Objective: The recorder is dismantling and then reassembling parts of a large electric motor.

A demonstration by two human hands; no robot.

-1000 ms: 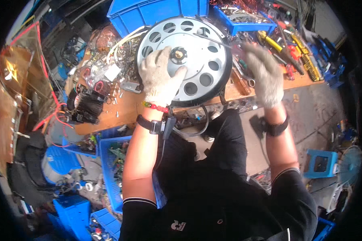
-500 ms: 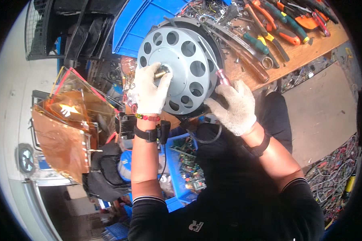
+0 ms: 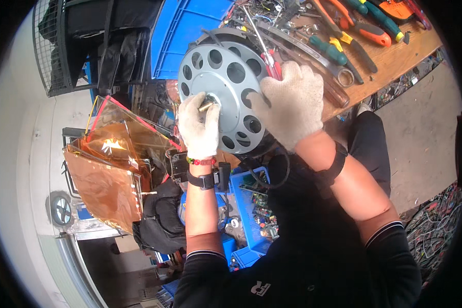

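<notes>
Nearest us are two forearms point(image 3: 203, 208), each banded by one black strap point(image 3: 334, 167); one string of red beads point(image 3: 201, 161) circles the left wrist. We wear two pale gloves. Our left hand point(image 3: 199, 126) pinches one short brass-coloured fitting point(image 3: 205, 107) at the reel's hub. Our right hand point(image 3: 292, 105) curls its fingers on one red-handled screwdriver point(image 3: 271, 64), thumb stretched toward the reel; the glove hides the handle's end, and we cannot tell whether the thumb touches.

The single grey metal reel point(image 3: 230, 105) stands tilted at the edge of the wooden bench point(image 3: 405, 46). We count at least eight round holes in its front disc, partly covered by our gloves. Below sits one blue crate point(image 3: 241, 205) of circuit boards point(image 3: 264, 213), too jumbled to count. Farther off lie one ring spanner point(image 3: 332, 68) and one blue bin point(image 3: 179, 36), cut off above. Beyond, we see one round fan point(image 3: 60, 209).
</notes>
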